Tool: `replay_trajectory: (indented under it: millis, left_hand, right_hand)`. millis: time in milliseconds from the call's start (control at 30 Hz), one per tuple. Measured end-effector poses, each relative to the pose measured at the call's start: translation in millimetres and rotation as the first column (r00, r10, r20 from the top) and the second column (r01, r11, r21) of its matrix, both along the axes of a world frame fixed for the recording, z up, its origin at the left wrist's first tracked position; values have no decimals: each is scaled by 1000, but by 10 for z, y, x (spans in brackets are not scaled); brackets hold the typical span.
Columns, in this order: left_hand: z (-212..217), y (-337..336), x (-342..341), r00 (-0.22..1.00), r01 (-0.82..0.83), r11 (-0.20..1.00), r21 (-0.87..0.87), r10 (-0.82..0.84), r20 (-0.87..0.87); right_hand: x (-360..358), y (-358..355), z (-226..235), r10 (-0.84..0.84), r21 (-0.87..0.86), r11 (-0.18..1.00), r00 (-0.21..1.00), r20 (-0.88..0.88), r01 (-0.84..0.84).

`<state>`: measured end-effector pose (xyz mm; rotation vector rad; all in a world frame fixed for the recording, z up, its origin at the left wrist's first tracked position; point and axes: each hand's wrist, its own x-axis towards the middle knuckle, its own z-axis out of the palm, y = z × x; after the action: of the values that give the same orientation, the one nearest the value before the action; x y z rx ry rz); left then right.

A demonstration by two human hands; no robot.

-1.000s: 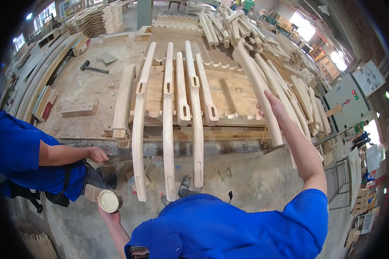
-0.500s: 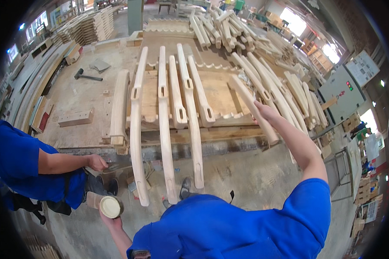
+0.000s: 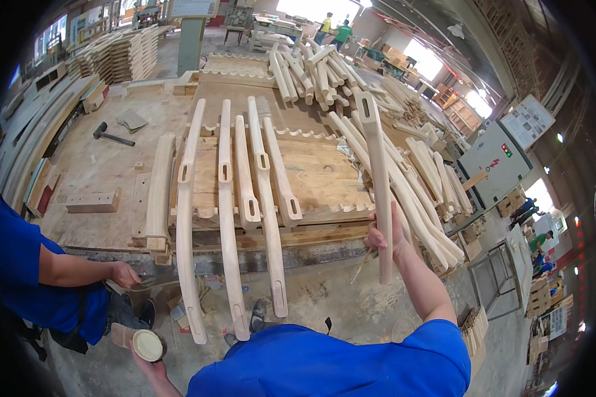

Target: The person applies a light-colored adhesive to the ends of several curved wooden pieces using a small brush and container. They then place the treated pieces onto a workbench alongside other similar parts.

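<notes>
Over the plank workbench (image 3: pixel 99 165) my right hand (image 3: pixel 382 239) has its fingers clamped round a long pale curved wooden chair leg (image 3: pixel 375 178) held upright, my left hand (image 3: pixel 153 366) cups a small round cream tin (image 3: pixel 147 345), and I judge the leg's top-heavy length could twist loose onto the slotted pale legs (image 3: pixel 228 218) lying below.

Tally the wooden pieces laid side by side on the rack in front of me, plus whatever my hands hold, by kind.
long legs overhanging the bench edge: 3
short legs: 2
plain curved piece, far left: 1
held leg, in right hand: 1
round tin, in left hand: 1
Total: 8
</notes>
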<state>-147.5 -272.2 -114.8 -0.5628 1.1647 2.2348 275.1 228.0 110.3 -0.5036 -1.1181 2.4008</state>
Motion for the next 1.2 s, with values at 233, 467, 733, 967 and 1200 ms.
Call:
replay_trajectory:
  millis: [233, 467, 733, 967, 1200]
  left_hand:
    - [-8, -91, -59, 997, 18, 1000, 7, -18, -75]
    - [-2, -184, -31, 998, 2, 1000, -17, -3, -66]
    - [128, -87, -30, 997, -13, 1000, 8, 14, -72]
    - [206, -145, 102, 992, -121, 992, -26, 120, -23]
    - [278, -300, 93, 978, -210, 976, -58, 208, -31]
  right_hand:
    - [-42, -120, -249, 239, -70, 967, 965, -109, -247]
    - [-327, -215, 207, -385, 546, 829, 829, 407, 117]
    - [-874, 87, 1559, -225, 790, 587, 902, 369, -177]
    - [-1812, -238, 1698, -438, 878, 284, 762, 477, -386]
    - [-2541, 143, 1869, -96, 301, -942, 978, 184, -150]
